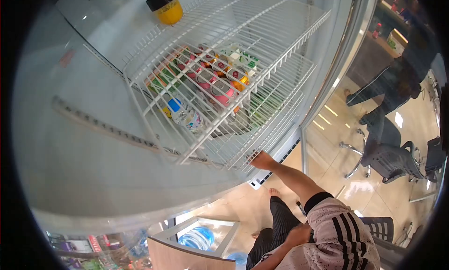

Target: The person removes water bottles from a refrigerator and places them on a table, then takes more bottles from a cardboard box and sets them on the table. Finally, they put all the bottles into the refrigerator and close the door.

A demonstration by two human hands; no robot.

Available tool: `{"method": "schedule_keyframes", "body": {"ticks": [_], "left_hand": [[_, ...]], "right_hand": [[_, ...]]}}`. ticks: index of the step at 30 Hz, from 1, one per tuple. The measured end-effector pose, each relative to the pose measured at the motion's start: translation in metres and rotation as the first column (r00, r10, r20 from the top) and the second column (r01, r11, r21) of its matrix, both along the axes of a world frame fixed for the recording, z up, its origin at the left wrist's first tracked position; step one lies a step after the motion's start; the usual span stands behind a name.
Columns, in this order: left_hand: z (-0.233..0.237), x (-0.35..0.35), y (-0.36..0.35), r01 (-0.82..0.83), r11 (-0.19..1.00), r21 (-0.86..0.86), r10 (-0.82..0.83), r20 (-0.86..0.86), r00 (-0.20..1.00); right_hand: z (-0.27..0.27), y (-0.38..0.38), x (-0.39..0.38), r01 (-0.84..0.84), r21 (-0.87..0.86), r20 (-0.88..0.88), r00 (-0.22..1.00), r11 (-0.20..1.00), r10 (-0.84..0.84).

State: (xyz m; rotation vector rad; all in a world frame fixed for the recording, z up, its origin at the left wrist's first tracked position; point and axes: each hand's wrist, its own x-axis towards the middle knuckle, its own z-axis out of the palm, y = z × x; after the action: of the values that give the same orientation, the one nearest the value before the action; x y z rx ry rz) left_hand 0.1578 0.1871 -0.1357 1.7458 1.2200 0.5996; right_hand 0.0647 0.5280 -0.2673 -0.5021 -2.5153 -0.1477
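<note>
My right hand (263, 160) reaches into an upright fridge, its fingers curled at the front edge of a low white wire shelf (238, 163). My left hand (298, 235) is closed in front of my body, near my dark striped trousers; whatever it may hold is hidden. Behind the wires of the upper shelf (280, 57) are several drink cans (222, 90), pink and orange, standing close together. Beside them lies a clear bottle with a blue cap (175, 105). Green-and-white cartons (238, 55) sit behind the cans. A yellow jar with a black lid (169, 12) is at the top.
A glass door (327, 111) borders the fridge on the right. Through it show office chairs (390, 151) and a person's dark-clothed legs (374, 90). At lower left are a wooden panel (187, 256), a blue water jug (196, 238) and colourful packages (96, 251).
</note>
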Motion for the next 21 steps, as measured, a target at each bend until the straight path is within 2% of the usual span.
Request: {"method": "schedule_keyframes", "body": {"ticks": [1,3,5,7,8,9,10,11,12,13,14,15,16,17,18,19,20,21], "left_hand": [[0.008,0.011,0.002,0.065,0.998,-0.015,-0.065,0.057,0.996],[0.024,0.023,0.002,0.154,0.987,-0.040,-0.151,0.081,0.985],[0.044,0.018,0.001,0.222,0.973,-0.063,-0.220,0.041,0.975],[0.080,-0.003,0.010,0.306,0.945,-0.115,-0.314,-0.058,0.948],[0.112,-0.020,0.018,0.347,0.919,-0.188,-0.375,-0.142,0.916],[0.150,-0.040,0.030,0.365,0.891,-0.270,-0.431,-0.245,0.869],[0.191,-0.058,0.038,0.323,0.902,-0.285,-0.408,-0.327,0.852],[0.234,-0.072,0.042,0.168,0.984,-0.052,-0.176,-0.302,0.937],[0.279,-0.080,0.047,-0.016,0.985,0.172,0.054,-0.218,0.975],[0.318,-0.066,0.054,-0.135,0.894,0.428,0.123,0.055,0.991],[0.342,-0.042,0.052,-0.295,0.737,0.608,0.101,0.334,0.937],[0.337,-0.011,0.039,-0.050,0.585,0.810,-0.222,0.220,0.950],[0.337,0.021,0.037,0.152,0.314,0.937,-0.483,0.020,0.875],[0.362,0.044,0.033,0.023,-0.076,0.997,-0.521,-0.059,0.852],[0.373,0.065,0.028,-0.008,-0.186,0.982,-0.602,-0.108,0.791],[0.384,0.086,0.023,-0.045,-0.295,0.955,-0.666,-0.171,0.726],[0.369,0.107,0.017,0.062,-0.130,0.990,-0.796,-0.141,0.589],[0.365,0.114,0.024,0.134,-0.001,0.991,-0.770,-0.086,0.633]], "right_hand": [[0.011,-0.008,0.008,0.004,0.021,0.010,1.000,1.000,-0.005],[0.037,-0.020,0.022,0.032,-0.140,0.254,0.967,0.990,0.004],[0.049,-0.028,0.024,0.040,-0.131,0.246,0.969,0.991,-0.007],[0.061,-0.046,0.026,0.019,-0.120,0.193,0.981,0.993,0.004],[0.058,-0.056,0.027,-0.017,-0.126,0.231,0.972,0.992,0.046],[0.067,-0.072,0.032,-0.025,-0.035,0.283,0.959,0.999,0.033],[0.082,-0.089,0.037,0.021,-0.067,0.342,0.940,0.998,0.003],[0.095,-0.106,0.042,0.033,-0.104,0.358,0.934,0.994,0.007],[0.096,-0.122,0.045,0.030,-0.050,0.324,0.946,0.998,-0.012],[0.096,-0.139,0.047,0.033,-0.003,0.316,0.948,0.999,-0.031],[0.107,-0.159,0.050,0.080,-0.038,0.300,0.952,0.996,-0.065],[0.086,-0.174,0.049,0.153,-0.206,0.339,0.938,0.967,-0.076],[0.084,-0.194,0.047,0.246,-0.374,0.386,0.918,0.894,-0.092],[0.096,-0.209,0.045,0.335,-0.505,0.439,0.893,0.796,-0.097],[0.107,-0.228,0.045,0.344,-0.457,0.444,0.887,0.820,-0.125],[0.135,-0.252,0.045,0.309,-0.446,0.397,0.910,0.840,-0.123],[0.147,-0.272,0.041,0.278,-0.461,0.362,0.926,0.843,-0.107],[0.155,-0.287,0.038,0.255,-0.481,0.339,0.936,0.839,-0.089]]}}
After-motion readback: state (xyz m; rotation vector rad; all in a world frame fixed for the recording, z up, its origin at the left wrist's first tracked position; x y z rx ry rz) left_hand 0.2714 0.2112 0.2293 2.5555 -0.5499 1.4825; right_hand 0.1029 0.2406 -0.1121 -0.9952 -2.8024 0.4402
